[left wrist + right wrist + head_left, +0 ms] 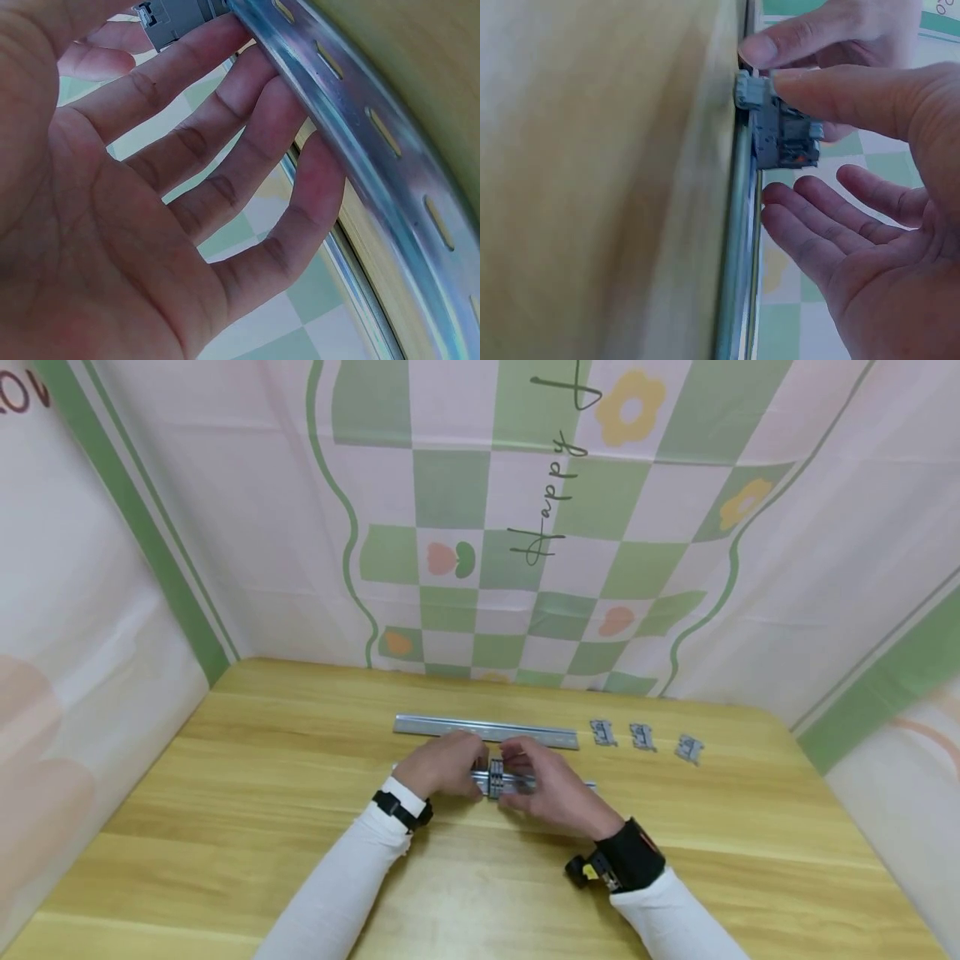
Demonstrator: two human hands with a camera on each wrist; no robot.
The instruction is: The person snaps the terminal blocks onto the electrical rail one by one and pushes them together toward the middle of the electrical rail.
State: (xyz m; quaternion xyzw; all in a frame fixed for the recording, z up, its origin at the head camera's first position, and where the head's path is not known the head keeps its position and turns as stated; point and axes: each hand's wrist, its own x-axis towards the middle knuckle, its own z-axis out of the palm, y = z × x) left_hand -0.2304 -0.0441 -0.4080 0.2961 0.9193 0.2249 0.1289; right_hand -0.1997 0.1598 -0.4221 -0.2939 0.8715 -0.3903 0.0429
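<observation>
A silver slotted DIN rail [360,135] lies crosswise before me, with a small stack of grey terminal blocks [496,778] mounted near its middle. My left hand [444,764] holds the rail left of the blocks, fingertips along the far edge and thumb at the near side. To the right of the stack is my right hand [551,785], its thumb touching a grey block's end in the right wrist view. The other right fingers [810,232] reach loosely toward the rail's far side, apart from the block.
Behind the hands lies a second, wider metal rail [487,731] on the wooden table [487,885]. Three loose terminal blocks, a left one [602,732], a middle one [642,737] and a right one [689,748], lie beyond its right end. A patterned cloth [450,485] hangs behind the table.
</observation>
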